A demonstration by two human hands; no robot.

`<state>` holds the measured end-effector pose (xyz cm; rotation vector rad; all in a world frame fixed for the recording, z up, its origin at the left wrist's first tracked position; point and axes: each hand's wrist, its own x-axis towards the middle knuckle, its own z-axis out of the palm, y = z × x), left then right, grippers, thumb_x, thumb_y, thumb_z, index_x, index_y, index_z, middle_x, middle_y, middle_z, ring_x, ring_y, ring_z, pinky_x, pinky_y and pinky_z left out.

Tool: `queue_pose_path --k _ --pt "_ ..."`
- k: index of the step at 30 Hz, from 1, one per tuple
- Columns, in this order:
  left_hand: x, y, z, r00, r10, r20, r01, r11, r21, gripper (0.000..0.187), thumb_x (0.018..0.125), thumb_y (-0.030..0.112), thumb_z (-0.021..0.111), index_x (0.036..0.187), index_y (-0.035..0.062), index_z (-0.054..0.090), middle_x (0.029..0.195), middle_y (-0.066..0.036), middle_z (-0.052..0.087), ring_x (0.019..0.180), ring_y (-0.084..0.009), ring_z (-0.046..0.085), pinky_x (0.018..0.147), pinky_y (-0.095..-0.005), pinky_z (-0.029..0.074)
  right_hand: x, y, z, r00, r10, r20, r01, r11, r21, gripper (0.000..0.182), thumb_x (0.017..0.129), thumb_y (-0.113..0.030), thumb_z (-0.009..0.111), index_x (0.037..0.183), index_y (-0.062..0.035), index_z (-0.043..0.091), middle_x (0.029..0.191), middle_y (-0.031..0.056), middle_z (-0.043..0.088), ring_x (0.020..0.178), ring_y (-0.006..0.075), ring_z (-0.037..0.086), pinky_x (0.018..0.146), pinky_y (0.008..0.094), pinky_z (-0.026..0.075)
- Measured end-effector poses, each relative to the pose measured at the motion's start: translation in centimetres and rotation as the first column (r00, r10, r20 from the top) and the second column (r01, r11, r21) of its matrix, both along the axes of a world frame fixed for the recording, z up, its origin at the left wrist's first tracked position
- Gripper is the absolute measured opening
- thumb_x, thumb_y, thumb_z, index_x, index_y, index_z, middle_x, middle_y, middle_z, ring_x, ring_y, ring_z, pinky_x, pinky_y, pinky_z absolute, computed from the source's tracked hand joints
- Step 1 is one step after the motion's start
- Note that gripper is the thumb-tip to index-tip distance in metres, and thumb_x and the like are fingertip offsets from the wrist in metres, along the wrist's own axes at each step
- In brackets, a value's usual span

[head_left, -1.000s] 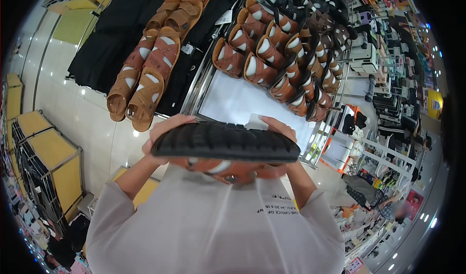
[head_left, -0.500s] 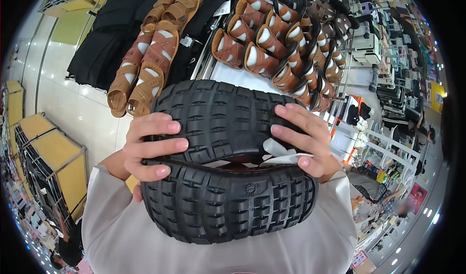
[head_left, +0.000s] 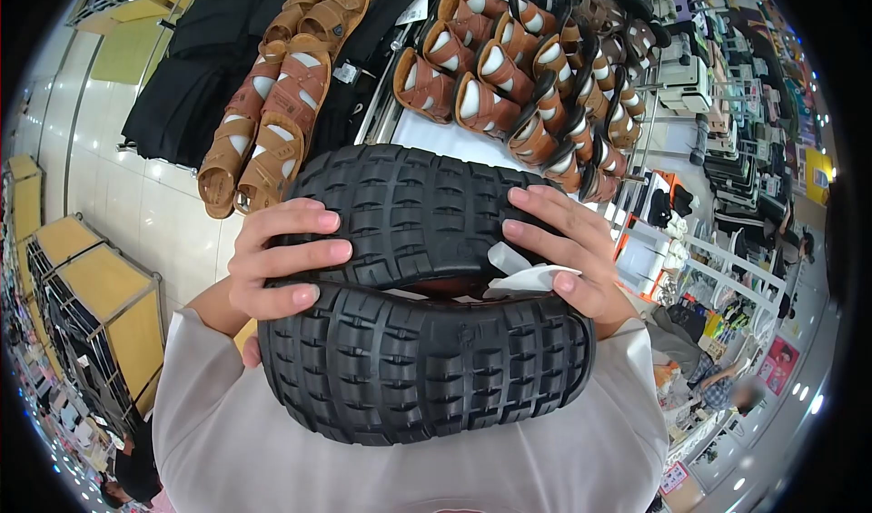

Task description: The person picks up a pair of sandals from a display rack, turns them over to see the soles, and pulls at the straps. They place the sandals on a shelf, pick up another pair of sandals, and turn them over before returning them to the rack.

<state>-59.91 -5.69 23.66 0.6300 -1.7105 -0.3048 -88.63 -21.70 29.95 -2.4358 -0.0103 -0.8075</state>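
Sandals (head_left: 424,91) beyond black soles (head_left: 427,363)

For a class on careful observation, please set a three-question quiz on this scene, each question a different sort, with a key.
1. True or false: the held sandals have their treaded soles turned toward the camera.
2. Which thing lies right by a finger of the right hand? (a) a phone (b) a white slip (c) a pen
3. Fill in the colour: the double row of brown sandals lies on ____ fabric.

Key: 1 true; 2 b; 3 black
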Motion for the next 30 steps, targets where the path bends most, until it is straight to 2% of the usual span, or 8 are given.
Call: queue_pose_path --k 4,6,7,8,9,10,14,30 --pt "-0.3 -0.7 -0.7 0.983 0.007 -0.181 0.039 0.968 0.247 0.077 0.095 0.063 0.019 0.117 -0.0002 0.057 0.105 -0.026 0.065 0.102 -0.0446 0.06 0.088 -0.0511 0.049 -2.1 0.8 -4.7 0.961 -0.177 -0.211 0.231 0.935 0.268 0.032 0.085 -0.009 0.059 0.115 -0.0028 0.051 0.093 0.0223 0.068 0.089 0.0415 0.067 0.075 0.0468 0.056" --pt "0.5 -0.1 -1.3 0.993 0.098 -0.065 0.001 0.553 0.833 0.061 0.095 0.055 0.035 0.118 0.0022 0.057 0.112 -0.017 0.064 0.104 -0.027 0.062 0.093 -0.0393 0.047 -3.4 1.3 -7.7 0.881 -0.283 -0.38 0.441 0.783 0.44 0.035 0.085 -0.016 0.061 0.117 -0.0014 0.054 0.094 0.0188 0.068 0.087 0.0346 0.066 0.075 0.039 0.054" --pt "-0.4 0.4 -3.9 0.764 0.422 -0.488 0.268 0.481 0.835 0.059 0.095 0.054 0.036 0.121 0.0045 0.056 0.116 -0.014 0.062 0.108 -0.0243 0.06 0.095 -0.0376 0.046 -2.9 1.6 -8.2 0.864 -0.294 -0.408 0.485 0.701 0.523 0.037 0.086 -0.02 0.062 0.116 0.0004 0.056 0.096 0.0165 0.067 0.088 0.0293 0.065 0.076 0.0347 0.052" --pt "-1.4 0.6 -5.7 0.279 0.667 -0.691 0.509 0.507 0.695 0.058 0.096 0.054 0.037 0.124 0.0069 0.054 0.12 -0.011 0.061 0.111 -0.0216 0.058 0.097 -0.0358 0.045 -2.2 1.9 -8.5 0.853 -0.298 -0.429 0.515 0.613 0.599 0.039 0.087 -0.024 0.063 0.116 0.0022 0.057 0.099 0.0142 0.067 0.088 0.024 0.064 0.078 0.0305 0.05" --pt "-1.3 -0.4 -6.5 0.279 0.708 -0.649 0.56 0.429 0.709 0.06 0.096 0.056 0.036 0.127 0.0086 0.052 0.124 -0.009 0.058 0.115 -0.0217 0.055 0.099 -0.0365 0.044 -1.2 1.9 -8.6 0.849 -0.301 -0.435 0.528 0.542 0.654 0.042 0.089 -0.028 0.063 0.115 0.004 0.059 0.101 0.0119 0.066 0.088 0.0187 0.063 0.079 0.0262 0.048" --pt "-0.8 -1.4 -7.4 0.284 0.743 -0.605 0.609 0.347 0.713 0.061 0.095 0.058 0.035 0.13 0.0104 0.05 0.128 -0.008 0.055 0.12 -0.0217 0.052 0.1 -0.0372 0.043 0.4 2.5 -8.4 0.825 -0.265 -0.498 0.547 0.157 0.822 0.044 0.091 -0.032 0.062 0.115 0.0053 0.059 0.104 0.0106 0.065 0.091 0.0169 0.061 0.08 0.0265 0.048" --pt "-0.4 -0.2 -11.3 0.353 0.826 -0.439 0.529 0.212 0.822 0.067 0.097 0.06 0.031 0.14 0.0094 0.039 0.135 -0.011 0.051 0.121 -0.0247 0.052 0.103 -0.0386 0.043 1.7 1.6 -13.7 0.793 -0.112 -0.599 0.579 -0.168 0.798 0.043 0.091 -0.034 0.063 0.108 0.0059 0.061 0.098 0.01 0.065 0.089 0.0145 0.059 0.081 0.0265 0.047" --pt "-0.3 6.4 -14.4 0.549 0.792 -0.266 0.087 0.262 0.961 0.048 0.102 0.032 0.041 0.142 0.0065 0.032 0.135 -0.012 0.046 0.118 -0.0206 0.052 0.098 -0.0356 0.046 6.8 -0.4 -19.1 0.809 0.223 -0.544 0.588 -0.29 0.755 0.039 0.089 -0.028 0.062 0.107 0.0065 0.06 0.099 0.0125 0.066 0.085 0.0183 0.065 0.078 0.0289 0.053"
